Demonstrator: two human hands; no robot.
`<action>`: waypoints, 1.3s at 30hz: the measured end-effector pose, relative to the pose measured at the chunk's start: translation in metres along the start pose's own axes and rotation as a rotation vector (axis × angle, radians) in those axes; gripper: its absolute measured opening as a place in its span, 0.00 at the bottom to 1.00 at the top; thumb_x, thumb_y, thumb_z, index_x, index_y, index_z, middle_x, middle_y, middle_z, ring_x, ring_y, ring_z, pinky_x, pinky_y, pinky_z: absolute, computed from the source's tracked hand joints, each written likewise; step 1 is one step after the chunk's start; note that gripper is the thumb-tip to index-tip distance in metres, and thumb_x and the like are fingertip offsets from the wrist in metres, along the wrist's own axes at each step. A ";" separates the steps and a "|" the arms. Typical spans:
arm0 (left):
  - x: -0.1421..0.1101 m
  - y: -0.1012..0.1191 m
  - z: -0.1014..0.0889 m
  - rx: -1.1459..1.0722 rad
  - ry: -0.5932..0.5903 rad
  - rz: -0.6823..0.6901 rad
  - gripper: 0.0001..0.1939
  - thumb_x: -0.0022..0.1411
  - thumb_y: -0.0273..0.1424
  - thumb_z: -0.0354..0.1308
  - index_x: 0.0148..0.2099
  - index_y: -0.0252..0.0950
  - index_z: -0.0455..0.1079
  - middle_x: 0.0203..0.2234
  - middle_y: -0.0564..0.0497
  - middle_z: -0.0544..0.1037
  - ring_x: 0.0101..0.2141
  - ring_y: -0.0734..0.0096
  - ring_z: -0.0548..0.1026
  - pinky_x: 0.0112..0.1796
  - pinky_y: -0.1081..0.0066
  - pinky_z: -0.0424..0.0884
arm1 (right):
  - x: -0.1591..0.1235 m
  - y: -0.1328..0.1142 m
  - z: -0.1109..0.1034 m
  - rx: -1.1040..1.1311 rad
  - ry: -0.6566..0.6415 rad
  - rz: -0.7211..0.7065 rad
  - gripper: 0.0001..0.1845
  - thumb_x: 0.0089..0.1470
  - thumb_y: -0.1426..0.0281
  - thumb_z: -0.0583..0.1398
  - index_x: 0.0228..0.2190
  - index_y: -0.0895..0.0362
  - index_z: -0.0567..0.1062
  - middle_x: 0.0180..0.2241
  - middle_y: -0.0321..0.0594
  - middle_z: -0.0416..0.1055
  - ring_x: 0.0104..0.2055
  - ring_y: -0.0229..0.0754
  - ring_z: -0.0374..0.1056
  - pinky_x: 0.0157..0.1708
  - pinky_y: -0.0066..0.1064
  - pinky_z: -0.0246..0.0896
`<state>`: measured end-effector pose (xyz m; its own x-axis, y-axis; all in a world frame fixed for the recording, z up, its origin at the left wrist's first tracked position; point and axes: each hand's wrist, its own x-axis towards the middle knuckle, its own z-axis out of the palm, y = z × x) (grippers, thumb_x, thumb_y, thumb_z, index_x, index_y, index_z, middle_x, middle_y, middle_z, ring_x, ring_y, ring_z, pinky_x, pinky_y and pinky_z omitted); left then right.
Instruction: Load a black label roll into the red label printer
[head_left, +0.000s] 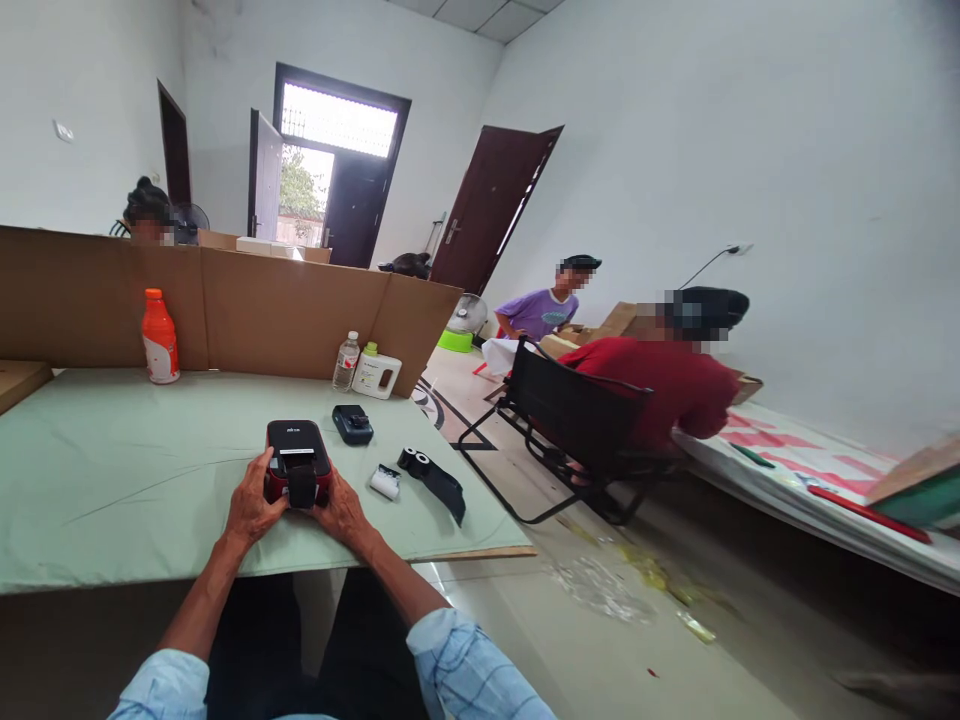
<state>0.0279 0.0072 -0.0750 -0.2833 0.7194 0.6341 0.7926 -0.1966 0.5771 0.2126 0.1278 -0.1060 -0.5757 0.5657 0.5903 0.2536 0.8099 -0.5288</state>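
Note:
A black and dark-red label printer (298, 440) stands on the green-covered table between my two hands. My left hand (255, 497) grips its left side, the fingers curved round the casing. On the opposite side, my right hand (343, 506) is closed against the right lower edge. A black strip or flap (301, 486) hangs at the printer's near side. Right of the printer lie a small black device (352, 424), a small white roll (385, 482) and a black ribbon (442, 485) with two white-cored rolls at one end.
A cardboard screen (277, 315) borders the table's far side. Before it stand an orange bottle (160, 340), a clear bottle (346, 362) and a white jug (377, 374). On the right, a person in red sits in a black folding chair (574, 410); plastic scraps (600, 587) litter the floor.

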 end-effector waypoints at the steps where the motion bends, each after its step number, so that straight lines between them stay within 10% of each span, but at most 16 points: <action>1: 0.000 0.000 0.000 0.000 -0.002 -0.002 0.44 0.59 0.33 0.66 0.73 0.42 0.52 0.62 0.41 0.70 0.59 0.53 0.74 0.56 0.54 0.75 | 0.000 0.000 0.000 0.003 -0.002 0.002 0.58 0.52 0.52 0.70 0.71 0.53 0.47 0.62 0.54 0.68 0.60 0.58 0.70 0.58 0.52 0.69; 39: 0.004 -0.006 -0.002 0.030 0.002 0.014 0.43 0.60 0.33 0.65 0.73 0.41 0.53 0.63 0.40 0.71 0.61 0.51 0.72 0.58 0.53 0.73 | 0.005 -0.002 -0.003 0.022 -0.001 -0.006 0.57 0.55 0.52 0.69 0.72 0.54 0.46 0.65 0.55 0.66 0.63 0.59 0.68 0.60 0.52 0.67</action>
<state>0.0208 0.0100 -0.0752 -0.2734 0.7156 0.6428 0.8120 -0.1865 0.5530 0.2116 0.1290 -0.1005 -0.5779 0.5607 0.5930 0.2326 0.8096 -0.5389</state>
